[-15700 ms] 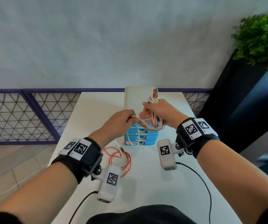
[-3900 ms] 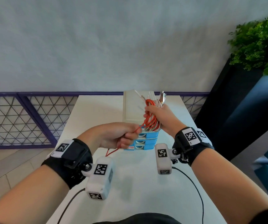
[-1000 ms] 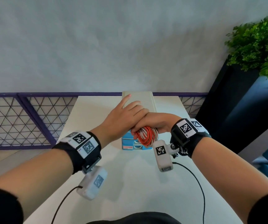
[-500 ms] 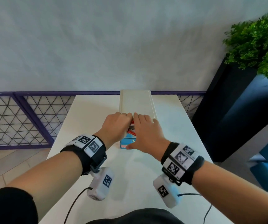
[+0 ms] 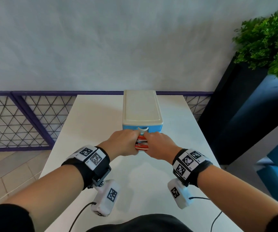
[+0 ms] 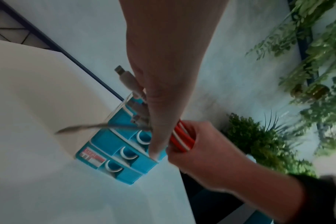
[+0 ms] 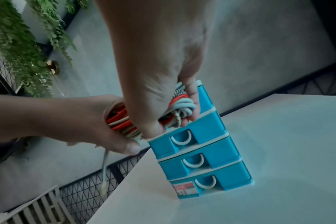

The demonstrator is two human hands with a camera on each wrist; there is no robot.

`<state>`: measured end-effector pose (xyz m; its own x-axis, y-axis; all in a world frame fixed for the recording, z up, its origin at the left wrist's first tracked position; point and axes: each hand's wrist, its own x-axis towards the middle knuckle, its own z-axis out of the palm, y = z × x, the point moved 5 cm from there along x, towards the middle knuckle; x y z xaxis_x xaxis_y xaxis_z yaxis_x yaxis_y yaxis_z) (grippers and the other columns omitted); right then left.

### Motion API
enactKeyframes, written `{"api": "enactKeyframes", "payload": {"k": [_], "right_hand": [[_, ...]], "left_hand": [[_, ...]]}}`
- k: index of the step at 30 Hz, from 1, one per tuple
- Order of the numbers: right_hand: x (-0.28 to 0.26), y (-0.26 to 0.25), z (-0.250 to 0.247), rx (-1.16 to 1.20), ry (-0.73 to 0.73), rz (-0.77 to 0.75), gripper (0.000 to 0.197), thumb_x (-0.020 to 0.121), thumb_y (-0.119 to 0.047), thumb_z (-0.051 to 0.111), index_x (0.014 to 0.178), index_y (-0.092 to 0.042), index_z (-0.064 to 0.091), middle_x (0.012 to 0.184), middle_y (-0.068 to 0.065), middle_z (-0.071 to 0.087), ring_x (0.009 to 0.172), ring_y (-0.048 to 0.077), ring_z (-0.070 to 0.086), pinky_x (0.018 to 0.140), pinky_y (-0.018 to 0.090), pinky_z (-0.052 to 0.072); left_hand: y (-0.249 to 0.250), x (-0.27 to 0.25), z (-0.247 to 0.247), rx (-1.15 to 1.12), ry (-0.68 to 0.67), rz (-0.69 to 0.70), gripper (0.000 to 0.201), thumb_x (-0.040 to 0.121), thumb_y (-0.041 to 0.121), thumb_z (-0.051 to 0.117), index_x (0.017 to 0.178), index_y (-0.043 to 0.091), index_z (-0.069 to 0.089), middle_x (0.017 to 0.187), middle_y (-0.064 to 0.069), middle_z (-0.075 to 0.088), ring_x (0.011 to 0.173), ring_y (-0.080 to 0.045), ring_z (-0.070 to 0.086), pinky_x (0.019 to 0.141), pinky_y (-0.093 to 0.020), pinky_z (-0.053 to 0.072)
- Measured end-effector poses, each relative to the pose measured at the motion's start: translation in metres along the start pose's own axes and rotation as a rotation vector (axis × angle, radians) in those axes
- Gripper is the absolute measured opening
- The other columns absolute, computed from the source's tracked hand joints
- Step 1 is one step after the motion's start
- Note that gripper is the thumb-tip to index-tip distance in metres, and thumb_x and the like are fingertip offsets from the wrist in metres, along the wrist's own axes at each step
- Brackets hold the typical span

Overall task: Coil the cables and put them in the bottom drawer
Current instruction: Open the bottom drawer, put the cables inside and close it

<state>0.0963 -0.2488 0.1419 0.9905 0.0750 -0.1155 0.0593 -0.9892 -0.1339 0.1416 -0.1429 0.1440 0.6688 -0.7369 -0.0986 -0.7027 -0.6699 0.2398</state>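
A bundle of coiled red and white cables [image 5: 141, 144] hangs between both hands, just in front of the blue three-drawer unit [image 5: 141, 111] with its cream top. My left hand [image 5: 123, 143] grips the bundle's left end and my right hand [image 5: 158, 144] grips its right end. In the left wrist view, grey plugs [image 6: 125, 78] stick out past the left fingers. A loose cable end [image 7: 105, 174] dangles below the left hand. All three drawers are closed, including the bottom drawer [image 7: 207, 183], which has a sticker beside its handle.
The drawer unit stands at the middle back of a white table [image 5: 143, 178]. A purple-framed mesh fence [image 5: 17, 118] runs behind and to the left. On the right stands a dark planter with a green plant [image 5: 268, 39].
Both hands have drawn the bundle back from over the unit's top and lowered it in front of the drawers. The top drawer's handle now shows.
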Motion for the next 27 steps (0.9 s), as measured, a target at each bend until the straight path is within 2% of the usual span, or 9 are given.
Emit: {"api": "enactKeyframes", "payload": {"k": [2,4,7,9,13,17,21,25,27], "right_hand": [[0.001,0.005,-0.002,0.002,-0.014,0.0,0.04,0.086,-0.027,0.057,0.124,-0.015,0.049,0.111,0.008,0.065,0.097,0.032,0.064,0.075,0.036,0.047],[0.001,0.011,-0.005,-0.003,-0.009,0.004,0.041,0.086,-0.027,0.057,0.124,-0.015,0.048,0.112,0.008,0.065,0.097,0.033,0.063,0.074,0.036,0.047],[0.002,0.017,-0.011,0.024,0.037,0.002,0.048,0.086,-0.031,0.058,0.129,-0.02,0.042,0.115,0.006,0.065,0.095,0.031,0.064,0.074,0.037,0.051],[0.003,0.015,-0.014,0.058,0.05,-0.011,0.054,0.085,-0.03,0.06,0.134,-0.023,0.037,0.115,0.005,0.065,0.094,0.03,0.064,0.071,0.035,0.049],[0.012,0.008,-0.011,0.058,0.024,-0.01,0.053,0.086,-0.031,0.06,0.133,-0.019,0.037,0.117,0.007,0.064,0.096,0.029,0.063,0.07,0.033,0.046],[0.018,0.007,-0.004,0.068,-0.035,0.029,0.051,0.084,-0.031,0.06,0.129,-0.016,0.043,0.115,0.008,0.064,0.098,0.03,0.063,0.075,0.034,0.049],[0.016,0.008,-0.009,0.152,-0.147,0.006,0.037,0.078,-0.032,0.065,0.111,-0.018,0.055,0.105,0.003,0.067,0.087,0.023,0.062,0.07,0.029,0.048],[0.007,0.008,-0.021,0.17,-0.265,-0.037,0.022,0.074,-0.022,0.066,0.092,-0.017,0.055,0.087,0.0,0.063,0.074,0.021,0.057,0.061,0.027,0.045],[0.003,0.009,-0.029,0.187,-0.3,-0.035,0.021,0.074,-0.02,0.065,0.092,-0.015,0.056,0.085,0.002,0.065,0.068,0.02,0.058,0.056,0.027,0.046]], "left_hand": [[-0.001,0.004,-0.005,-0.132,-0.075,0.022,0.07,0.06,0.063,0.068,0.117,0.029,0.049,0.112,0.008,0.053,0.107,-0.013,0.051,0.086,-0.029,0.042],[-0.005,0.008,-0.02,-0.374,-0.045,0.024,0.074,0.066,0.067,0.063,0.126,0.026,0.048,0.123,0.003,0.048,0.115,-0.012,0.046,0.1,-0.03,0.037],[-0.022,0.015,-0.049,-0.441,0.218,-0.005,0.028,0.092,0.043,0.049,0.107,0.022,0.058,0.11,0.002,0.052,0.108,-0.015,0.052,0.09,-0.027,0.04],[-0.036,0.018,-0.058,-0.318,0.336,-0.064,0.02,0.096,0.028,0.042,0.102,0.019,0.059,0.107,0.002,0.052,0.106,-0.017,0.051,0.087,-0.031,0.041],[-0.045,0.028,-0.046,-0.235,0.242,-0.068,0.03,0.097,0.013,0.035,0.11,0.017,0.061,0.121,-0.003,0.054,0.113,-0.02,0.049,0.096,-0.04,0.043],[-0.042,0.031,-0.033,-0.224,0.146,-0.058,0.032,0.098,0.011,0.036,0.112,0.018,0.062,0.119,-0.001,0.054,0.109,-0.019,0.052,0.094,-0.039,0.045],[-0.047,0.031,-0.038,-0.236,0.14,-0.035,0.033,0.097,0.008,0.039,0.111,0.017,0.066,0.116,-0.003,0.057,0.104,-0.021,0.055,0.091,-0.042,0.046],[-0.049,0.032,-0.039,-0.247,0.123,-0.029,0.026,0.089,0.014,0.06,0.114,0.02,0.066,0.113,0.0,0.058,0.102,-0.018,0.055,0.09,-0.04,0.047],[-0.049,0.033,-0.037,-0.205,0.101,-0.007,0.039,0.078,0.019,0.073,0.116,0.021,0.064,0.114,0.0,0.056,0.102,-0.018,0.053,0.089,-0.039,0.047]]}}
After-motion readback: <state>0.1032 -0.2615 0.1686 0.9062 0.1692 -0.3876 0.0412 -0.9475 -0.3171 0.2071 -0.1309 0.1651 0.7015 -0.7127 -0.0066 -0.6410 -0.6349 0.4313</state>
